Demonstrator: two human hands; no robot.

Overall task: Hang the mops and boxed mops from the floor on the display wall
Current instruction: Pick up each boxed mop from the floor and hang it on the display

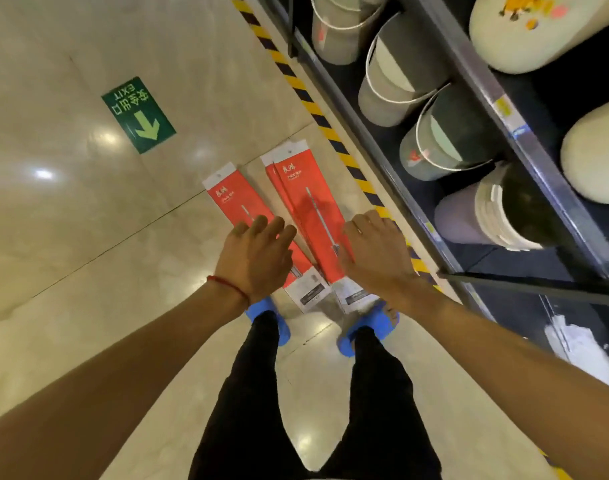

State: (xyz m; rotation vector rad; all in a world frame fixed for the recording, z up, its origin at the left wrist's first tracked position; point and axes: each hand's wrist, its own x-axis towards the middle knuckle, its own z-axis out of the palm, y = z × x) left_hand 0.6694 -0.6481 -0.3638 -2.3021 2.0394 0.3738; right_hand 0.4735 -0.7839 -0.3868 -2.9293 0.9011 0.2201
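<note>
I can read only one sign for certain. A green sticker (pixel 138 114) on the floor (pixel 71 237) lies upside down from where I look. It carries "EXIT" in pale letters, a row of Chinese characters that I take for 安全出口, and a pale arrow pointing toward me.

The left boxed mop (pixel 233 199) and the right boxed mop (pixel 306 188) each bear white brush-script characters near the top of the red face, with a finer line beneath. Both are too small for me to make out. Their white lower ends have a dark strip of tiny print, also illegible.

On the shelf rail (pixel 476 64), a yellow tag (pixel 503 107) is blurred. A red mark on a grey bucket (pixel 434 147) cannot be read.
</note>
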